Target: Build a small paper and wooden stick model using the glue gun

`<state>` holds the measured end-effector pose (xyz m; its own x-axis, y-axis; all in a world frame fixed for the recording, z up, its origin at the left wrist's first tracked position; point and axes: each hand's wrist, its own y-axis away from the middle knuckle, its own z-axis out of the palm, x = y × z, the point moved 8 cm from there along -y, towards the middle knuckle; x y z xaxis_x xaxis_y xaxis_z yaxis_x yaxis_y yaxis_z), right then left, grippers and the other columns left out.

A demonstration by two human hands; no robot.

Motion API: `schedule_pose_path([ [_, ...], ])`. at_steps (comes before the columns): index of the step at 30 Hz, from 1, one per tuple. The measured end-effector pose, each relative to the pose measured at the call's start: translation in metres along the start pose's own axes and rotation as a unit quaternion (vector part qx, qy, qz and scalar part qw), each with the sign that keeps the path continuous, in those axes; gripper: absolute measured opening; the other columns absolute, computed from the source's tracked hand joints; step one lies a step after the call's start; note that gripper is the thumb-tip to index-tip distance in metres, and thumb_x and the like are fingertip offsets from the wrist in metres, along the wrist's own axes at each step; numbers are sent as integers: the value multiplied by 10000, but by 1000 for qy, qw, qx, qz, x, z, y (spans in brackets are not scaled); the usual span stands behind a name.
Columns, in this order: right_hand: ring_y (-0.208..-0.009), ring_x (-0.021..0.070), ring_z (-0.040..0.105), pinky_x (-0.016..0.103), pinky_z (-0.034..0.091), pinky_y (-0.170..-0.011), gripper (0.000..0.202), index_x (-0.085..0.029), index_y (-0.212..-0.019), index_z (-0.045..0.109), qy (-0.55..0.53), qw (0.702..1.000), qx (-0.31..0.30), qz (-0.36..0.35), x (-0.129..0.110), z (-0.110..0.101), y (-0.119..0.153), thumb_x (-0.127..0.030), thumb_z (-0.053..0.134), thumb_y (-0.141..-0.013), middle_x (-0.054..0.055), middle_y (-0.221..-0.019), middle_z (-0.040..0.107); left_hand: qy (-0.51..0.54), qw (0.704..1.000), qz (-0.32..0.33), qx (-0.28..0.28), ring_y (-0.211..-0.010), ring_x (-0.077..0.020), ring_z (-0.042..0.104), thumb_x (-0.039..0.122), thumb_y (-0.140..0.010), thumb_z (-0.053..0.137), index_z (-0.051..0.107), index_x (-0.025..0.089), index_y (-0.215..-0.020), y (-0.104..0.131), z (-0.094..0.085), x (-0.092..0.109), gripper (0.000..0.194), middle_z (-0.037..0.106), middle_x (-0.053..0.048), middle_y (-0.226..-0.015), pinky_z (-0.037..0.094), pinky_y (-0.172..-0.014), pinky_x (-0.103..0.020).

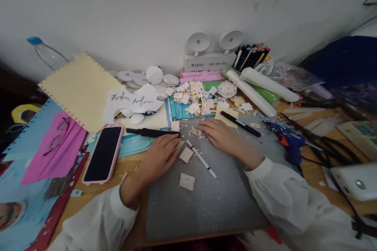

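1. The person's left hand (160,153) lies palm down at the left edge of a grey cutting mat (206,211), its fingers close together and slightly bent. They overlap the right end of a long black tool (147,132); whether they pinch it cannot be told.
2. The right hand (219,135) rests palm down on the mat's upper part, fingers lightly curved and near one another. Its fingertips reach small pale scraps (194,131); whether anything is pinched beneath them cannot be told.
3. Between the hands, a slim white pen with dark bands (202,159) lies slantwise on the mat. Just beside it, near the left fingers, is a pale square piece (186,155), and nearer the person lies a pale rectangular piece (187,181).
4. Above the left fingertips, just beside the black tool, is a small whitish square (175,126).
5. Beyond the right hand, a black marker with a pink end (240,124) lies partly across a yellow paper slip (226,115).
6. Behind the mat is a heap of small paper cutouts (194,96), some with drawn faces.
7. On the wooden worktop (81,198), a pink-cased phone (103,155) lies left of the left hand; a blue glue gun (290,141) and black scissors (330,149) lie at the right.
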<state>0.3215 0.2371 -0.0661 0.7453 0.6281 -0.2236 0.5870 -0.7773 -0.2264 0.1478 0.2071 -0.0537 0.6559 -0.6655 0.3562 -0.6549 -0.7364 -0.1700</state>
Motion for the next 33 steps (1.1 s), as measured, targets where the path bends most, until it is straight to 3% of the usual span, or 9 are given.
schedule_pose_path([
  [4, -962, 261, 551, 431, 442, -830, 181, -167, -978, 640, 21, 999, 0, 30, 6, -1, 2, -238, 479, -938, 113, -991, 629, -53, 999, -8, 11, -1224, -264, 501, 217, -943, 459, 535, 141, -1250, 0, -7, -16, 325, 571, -120, -1315, 419, -1035, -462],
  [7, -915, 267, 529, 419, 420, -791, 180, -161, -906, 622, 26, 998, 12, 62, 12, -6, 9, -254, 472, -941, 113, -928, 604, -79, 996, -17, 42, -1145, -258, 531, 211, -947, 448, 575, 136, -1191, 4, -15, -18, 285, 601, -124, -1230, 438, -988, -441],
  [10, -933, 268, 521, 416, 408, -804, 142, -161, -941, 599, 11, 996, 29, 82, 6, -15, 17, -230, 476, -935, 116, -961, 597, -106, 993, -29, 36, -979, -246, 561, 246, -948, 461, 629, 154, -1073, 5, -12, -9, 229, 631, -100, -1052, 472, -869, -411],
  [13, -975, 243, 530, 384, 418, -828, 150, -177, -1020, 566, -30, 997, 29, 65, -18, -20, 24, -275, 542, -909, 96, -1018, 598, -128, 991, -48, 13, -902, -243, 560, 295, -936, 500, 652, 163, -954, 1, 0, 1, 202, 632, -83, -971, 469, -808, -399],
  [15, -983, 225, 538, 360, 431, -835, 214, -194, -1049, 553, -57, 997, 15, 39, -38, -16, 28, -316, 595, -878, 74, -1026, 599, -137, 988, -66, 9, -904, -248, 560, 277, -930, 513, 652, 156, -925, -1, 7, 5, 185, 633, -86, -952, 461, -807, -402],
  [18, -951, 212, 548, 350, 445, -823, 214, -211, -1078, 557, -73, 997, -3, 19, -55, -4, 34, -242, 591, -869, 54, -999, 597, -149, 985, -89, 3, -910, -256, 561, 219, -931, 502, 654, 139, -904, -5, 12, 7, 174, 632, -97, -920, 451, -807, -409],
  [22, -902, 225, 547, 365, 453, -779, 232, -181, -1083, 582, -59, 997, 20, 42, -43, 3, 38, -109, 477, -889, 79, -958, 586, -157, 983, -99, -10, -880, -255, 560, 172, -929, 486, 655, 138, -856, -8, 14, 11, 187, 633, -97, -889, 450, -788, -405],
  [27, -975, 293, 507, 461, 432, -829, 278, -121, -1067, 595, -28, 990, 103, 94, -22, -15, 44, -51, 434, -852, 162, -1047, 557, -155, 981, -113, -14, -878, -260, 576, 151, -920, 491, 649, 127, -847, -11, 15, 12, 176, 641, -105, -892, 461, -796, -408],
  [33, -1025, 233, 549, 402, 452, -886, 239, -183, -1104, 589, -63, 992, 113, 4, -64, -16, 42, -170, 460, -902, 115, -1128, 598, -146, 984, -96, -19, -888, -266, 594, 115, -926, 446, 621, 115, -966, -7, 20, 18, 180, 655, -121, -934, 467, -790, -405],
])
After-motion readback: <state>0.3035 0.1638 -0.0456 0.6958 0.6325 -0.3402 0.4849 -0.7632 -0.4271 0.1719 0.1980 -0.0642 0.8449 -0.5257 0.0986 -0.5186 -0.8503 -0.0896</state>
